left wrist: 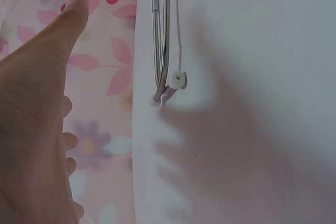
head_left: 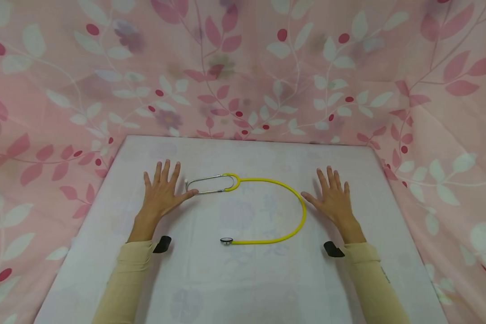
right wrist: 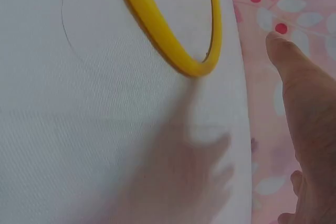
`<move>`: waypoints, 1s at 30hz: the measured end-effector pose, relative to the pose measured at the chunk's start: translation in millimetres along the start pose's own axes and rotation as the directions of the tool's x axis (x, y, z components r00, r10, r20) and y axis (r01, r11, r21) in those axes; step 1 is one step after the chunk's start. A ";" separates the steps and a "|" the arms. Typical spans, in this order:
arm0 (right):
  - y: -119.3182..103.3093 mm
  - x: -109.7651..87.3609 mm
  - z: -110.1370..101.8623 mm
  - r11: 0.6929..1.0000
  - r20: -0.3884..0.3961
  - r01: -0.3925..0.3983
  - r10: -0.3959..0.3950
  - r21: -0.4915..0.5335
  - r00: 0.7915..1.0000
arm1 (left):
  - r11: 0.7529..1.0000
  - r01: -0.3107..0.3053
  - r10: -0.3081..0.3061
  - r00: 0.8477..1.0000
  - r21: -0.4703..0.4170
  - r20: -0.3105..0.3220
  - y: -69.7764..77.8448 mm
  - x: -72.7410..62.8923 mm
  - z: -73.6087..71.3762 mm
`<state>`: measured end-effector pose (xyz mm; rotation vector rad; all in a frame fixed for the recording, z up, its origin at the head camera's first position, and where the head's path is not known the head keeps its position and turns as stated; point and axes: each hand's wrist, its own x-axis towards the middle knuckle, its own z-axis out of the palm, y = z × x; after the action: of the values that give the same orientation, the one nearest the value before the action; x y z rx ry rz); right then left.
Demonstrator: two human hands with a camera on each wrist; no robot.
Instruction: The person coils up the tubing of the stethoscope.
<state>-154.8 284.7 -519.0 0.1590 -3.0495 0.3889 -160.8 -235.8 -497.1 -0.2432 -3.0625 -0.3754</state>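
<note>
**One stethoscope (head_left: 263,179), no grip on it**

Laid out mid-table (head_left: 243,292), twelve o'clock being the far edge: ear tubes (head_left: 210,192) between ten and eleven, yellow tube (head_left: 304,211) bowed out between two and three, chest piece (head_left: 226,241) just off centre toward seven.

Toward ten, left hand (head_left: 160,193), palm down, fingers spread, holding nothing; thumb across an ear tube in the head view, seemingly apart from it in the left wrist view. Between two and three, right hand (head_left: 334,200), equally spread and holding nothing, thumb near the bend.

Possible trouble: ear tips (left wrist: 178,80) snagged by a low sweep of the left thumb toward three; chest piece dragged round or knocked on the table by a lift from one end; tube twisted by uneven pulls.

Counted: two hands, two sleeves (head_left: 121,279), two black wrist pieces (head_left: 162,244), two ear tubes, two ear tips, one tube, one chest piece, one table. Hard to tell, number of floral cloths (head_left: 247,67).
</note>
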 end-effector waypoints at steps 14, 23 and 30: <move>-63.4 -10.5 -7.2 0.982 -0.043 0.184 -0.182 0.037 0.982 | 0.995 -0.078 0.079 0.997 -0.055 0.025 22.6 17.8 3.0; -110.7 -24.6 -1.5 0.928 -0.066 0.373 -0.371 0.010 0.926 | 0.979 -0.188 0.195 0.977 -0.080 0.083 33.8 31.2 6.5; -140.7 -44.9 9.5 0.878 -0.003 0.479 -0.479 0.021 0.878 | 0.973 -0.219 0.228 0.961 -0.073 0.154 33.9 42.7 14.8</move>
<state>-95.2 151.1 -496.9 0.8929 -2.8615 0.3781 -197.9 -193.3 -500.7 -0.6469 -3.1356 -0.4475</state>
